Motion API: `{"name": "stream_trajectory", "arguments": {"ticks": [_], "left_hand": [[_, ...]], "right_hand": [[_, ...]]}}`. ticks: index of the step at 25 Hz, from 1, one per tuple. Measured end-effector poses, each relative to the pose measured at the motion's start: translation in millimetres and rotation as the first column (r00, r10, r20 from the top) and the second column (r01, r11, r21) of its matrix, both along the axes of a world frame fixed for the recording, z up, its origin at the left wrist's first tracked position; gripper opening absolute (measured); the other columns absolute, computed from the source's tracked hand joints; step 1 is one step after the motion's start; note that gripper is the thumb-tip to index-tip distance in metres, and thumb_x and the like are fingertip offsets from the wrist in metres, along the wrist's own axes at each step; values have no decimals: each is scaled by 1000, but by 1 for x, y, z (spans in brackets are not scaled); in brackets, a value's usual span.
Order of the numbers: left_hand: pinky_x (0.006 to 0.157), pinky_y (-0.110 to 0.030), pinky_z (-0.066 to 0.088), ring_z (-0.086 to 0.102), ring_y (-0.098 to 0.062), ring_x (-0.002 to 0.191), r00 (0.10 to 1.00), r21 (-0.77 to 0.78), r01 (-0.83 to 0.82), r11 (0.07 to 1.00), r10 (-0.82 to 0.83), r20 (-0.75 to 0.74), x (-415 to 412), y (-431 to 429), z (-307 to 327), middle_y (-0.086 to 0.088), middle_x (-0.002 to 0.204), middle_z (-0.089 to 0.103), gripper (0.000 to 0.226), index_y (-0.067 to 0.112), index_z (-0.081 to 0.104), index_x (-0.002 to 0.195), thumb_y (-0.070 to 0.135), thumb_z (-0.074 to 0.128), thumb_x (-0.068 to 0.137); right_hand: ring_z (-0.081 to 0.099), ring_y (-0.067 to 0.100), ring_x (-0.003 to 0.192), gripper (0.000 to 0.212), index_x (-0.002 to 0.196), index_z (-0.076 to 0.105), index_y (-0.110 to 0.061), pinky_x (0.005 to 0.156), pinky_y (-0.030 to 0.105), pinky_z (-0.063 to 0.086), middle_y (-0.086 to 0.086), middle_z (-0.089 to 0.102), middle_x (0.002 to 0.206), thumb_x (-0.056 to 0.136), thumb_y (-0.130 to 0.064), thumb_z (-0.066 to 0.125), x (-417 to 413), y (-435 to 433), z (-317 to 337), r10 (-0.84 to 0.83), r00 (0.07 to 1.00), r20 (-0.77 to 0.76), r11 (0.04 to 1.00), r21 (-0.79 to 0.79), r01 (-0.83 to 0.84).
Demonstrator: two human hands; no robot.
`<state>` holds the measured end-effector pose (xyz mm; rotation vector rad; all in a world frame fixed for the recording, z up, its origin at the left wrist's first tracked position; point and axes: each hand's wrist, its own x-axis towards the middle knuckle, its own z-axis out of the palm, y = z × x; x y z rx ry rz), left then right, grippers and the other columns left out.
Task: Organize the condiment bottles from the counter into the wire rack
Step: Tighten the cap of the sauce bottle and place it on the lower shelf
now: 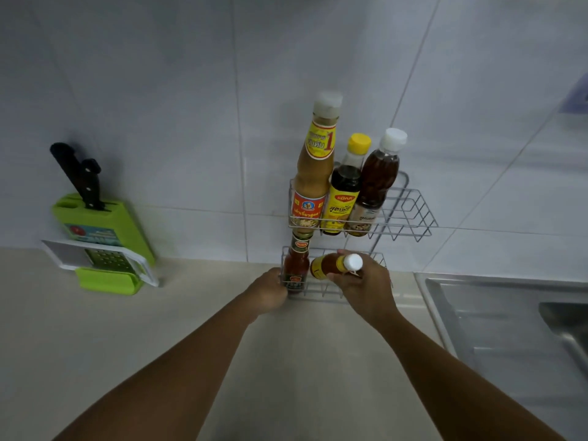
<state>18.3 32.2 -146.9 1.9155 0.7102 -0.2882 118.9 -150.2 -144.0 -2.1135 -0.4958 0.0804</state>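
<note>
A two-tier wire rack (pixel 410 214) hangs on the tiled wall. Its upper tier holds three upright bottles: a tall tan sauce bottle (pixel 313 173), a dark bottle with a yellow cap (pixel 345 192) and a brown bottle with a white cap (pixel 377 183). A red sauce bottle (pixel 297 265) stands at the left end of the lower tier. My left hand (pixel 270 291) rests against that tier's left front corner, beside the red bottle. My right hand (pixel 362 284) holds an orange bottle with a white cap (pixel 334 265), tilted on its side over the lower tier.
A green knife block (pixel 95 224) with black-handled knives and a grater (pixel 105 259) stands at the left on the beige counter (pixel 159 345). A steel sink (pixel 509 319) lies to the right. The upper tier's right half holds nothing.
</note>
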Motion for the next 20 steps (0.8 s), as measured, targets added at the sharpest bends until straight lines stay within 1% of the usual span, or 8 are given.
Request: {"name": "stream_trajectory", "arguments": {"ticks": [3, 5, 7, 8, 12, 14, 17, 20], "left_hand": [[95, -36, 47, 58, -34, 119, 1000, -2, -1, 1000, 1, 10, 9, 2, -10, -16, 132, 62, 44, 11, 56, 132, 0, 45, 91], [93, -35, 48, 60, -32, 114, 1000, -1, 1, 1000, -1, 7, 10, 5, -15, -13, 126, 65, 43, 14, 59, 131, 3, 45, 92], [95, -35, 48, 60, -31, 115, 1000, -16, 1, 1000, -1, 4, 11, 7, -17, -11, 128, 65, 46, 16, 58, 135, 4, 46, 92], [98, -36, 48, 60, -30, 117, 1000, -21, 5, 1000, -5, 2, 10, 8, -17, -10, 130, 65, 48, 17, 57, 137, 4, 46, 92], [105, -42, 48, 59, -31, 119, 1000, -32, 18, 999, -18, -2, 11, 12, -19, -10, 133, 64, 52, 15, 55, 139, 1, 46, 89], [106, -45, 48, 58, -31, 121, 1000, -30, 19, 999, -19, -3, 11, 13, -20, -11, 135, 62, 54, 14, 53, 141, 0, 46, 89], [105, -42, 48, 57, -31, 123, 1000, -28, 19, 999, -20, -4, 10, 11, -21, -9, 139, 60, 57, 17, 50, 144, 0, 45, 90], [104, -40, 49, 56, -30, 122, 999, -25, 20, 999, -21, -30, 5, 8, -15, -11, 139, 59, 53, 14, 52, 141, 1, 45, 90]], "right_hand": [[66, 13, 84, 43, 116, 72, -12, 63, 3, 39, -5, 67, 93, 77, -18, 89, 15, 13, -8, 26, 1000, 4, 989, -146, -25], [69, 22, 91, 37, 111, 72, -11, 69, 15, 47, 1, 70, 93, 79, -22, 87, 25, 22, -11, 57, 998, 6, 973, -225, -55], [70, 24, 96, 36, 112, 71, -12, 81, 29, 55, 6, 75, 103, 81, -23, 86, 30, 30, -13, 85, 996, -35, 960, -266, -91], [71, 23, 96, 35, 112, 71, -13, 84, 32, 56, 7, 76, 107, 81, -23, 85, 32, 34, -14, 89, 994, -62, 957, -270, -103], [70, 18, 90, 31, 112, 71, -17, 77, 27, 50, 3, 76, 104, 83, -23, 83, 38, 39, -22, 113, 987, -112, 949, -283, -140], [69, 16, 89, 33, 114, 71, -18, 76, 25, 49, 3, 77, 108, 84, -24, 83, 40, 40, -25, 123, 985, -122, 947, -283, -153], [68, 16, 94, 39, 121, 68, -18, 78, 26, 50, 4, 75, 118, 85, -27, 82, 39, 37, -29, 138, 982, -130, 942, -288, -171], [66, 23, 118, 67, 140, 56, -16, 99, 42, 55, 6, 68, 134, 81, -26, 86, 33, 29, -28, 154, 967, -201, 940, -271, -206]]}}
